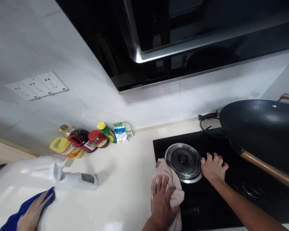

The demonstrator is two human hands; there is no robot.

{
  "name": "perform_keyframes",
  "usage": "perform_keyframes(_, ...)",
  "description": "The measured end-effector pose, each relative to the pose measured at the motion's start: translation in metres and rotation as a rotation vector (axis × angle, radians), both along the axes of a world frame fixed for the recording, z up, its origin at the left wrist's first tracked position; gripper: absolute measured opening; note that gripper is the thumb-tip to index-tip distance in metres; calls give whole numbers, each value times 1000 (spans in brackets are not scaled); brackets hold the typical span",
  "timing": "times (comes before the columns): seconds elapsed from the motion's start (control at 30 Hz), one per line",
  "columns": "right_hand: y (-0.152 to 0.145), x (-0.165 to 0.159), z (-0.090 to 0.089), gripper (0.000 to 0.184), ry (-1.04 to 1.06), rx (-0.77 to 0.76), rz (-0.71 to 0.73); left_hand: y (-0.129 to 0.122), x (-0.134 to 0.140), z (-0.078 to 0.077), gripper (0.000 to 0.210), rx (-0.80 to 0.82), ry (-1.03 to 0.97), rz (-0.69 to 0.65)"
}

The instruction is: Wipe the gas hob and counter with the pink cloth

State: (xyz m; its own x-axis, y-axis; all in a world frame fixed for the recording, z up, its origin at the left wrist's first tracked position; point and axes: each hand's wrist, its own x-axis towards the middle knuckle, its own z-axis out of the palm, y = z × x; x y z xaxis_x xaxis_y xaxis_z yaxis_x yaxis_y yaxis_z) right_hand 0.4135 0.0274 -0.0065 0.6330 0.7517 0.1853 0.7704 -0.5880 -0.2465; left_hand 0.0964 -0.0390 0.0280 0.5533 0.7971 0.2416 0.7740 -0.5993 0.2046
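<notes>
My left hand (pixel 162 202) presses a bunched pale pink cloth (pixel 175 194) against the left edge of the black glass hob (pixel 197 208), fingers curled over it. The cloth lies partly on the counter and touches the near left side of the round burner (pixel 183 160). My right hand (pixel 214 168) rests on the hob just right of that burner, fingers spread, palm down and holding nothing. Its thumb is close to the burner's metal ring. A large black wok (pixel 262 128) with a wooden handle (pixel 269 168) sits to the right of this hand.
Another person's hand (pixel 32 215) lies on a blue cloth (pixel 21 210) at the lower left. Beside it, a white spray bottle (pixel 74 180) lies on the counter (pixel 115 186). Bottles, a red-lidded jar (pixel 98 139) and packets stand along the wall. A black range hood (pixel 183 41) overhangs the hob.
</notes>
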Motion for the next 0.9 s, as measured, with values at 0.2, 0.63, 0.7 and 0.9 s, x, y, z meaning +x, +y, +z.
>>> perform_keyframes(0.2, -1, 1, 0, 53, 19, -9, 8, -28, -79, -24, 61, 147, 75, 191)
perform_keyframes(0.63, -1, -2, 4, 51, -11, -2, -2, -18, -105, -12, 42, 75, 154, 599)
perform_keyframes(0.7, -1, -1, 3, 52, -22, 2, -2, -12, -77, -16, 48, 53, 109, 469)
perform_keyframes(0.9, -1, 0, 1, 51, -46, 10, 4, 0, -9, -22, 66, 7, 7, 217)
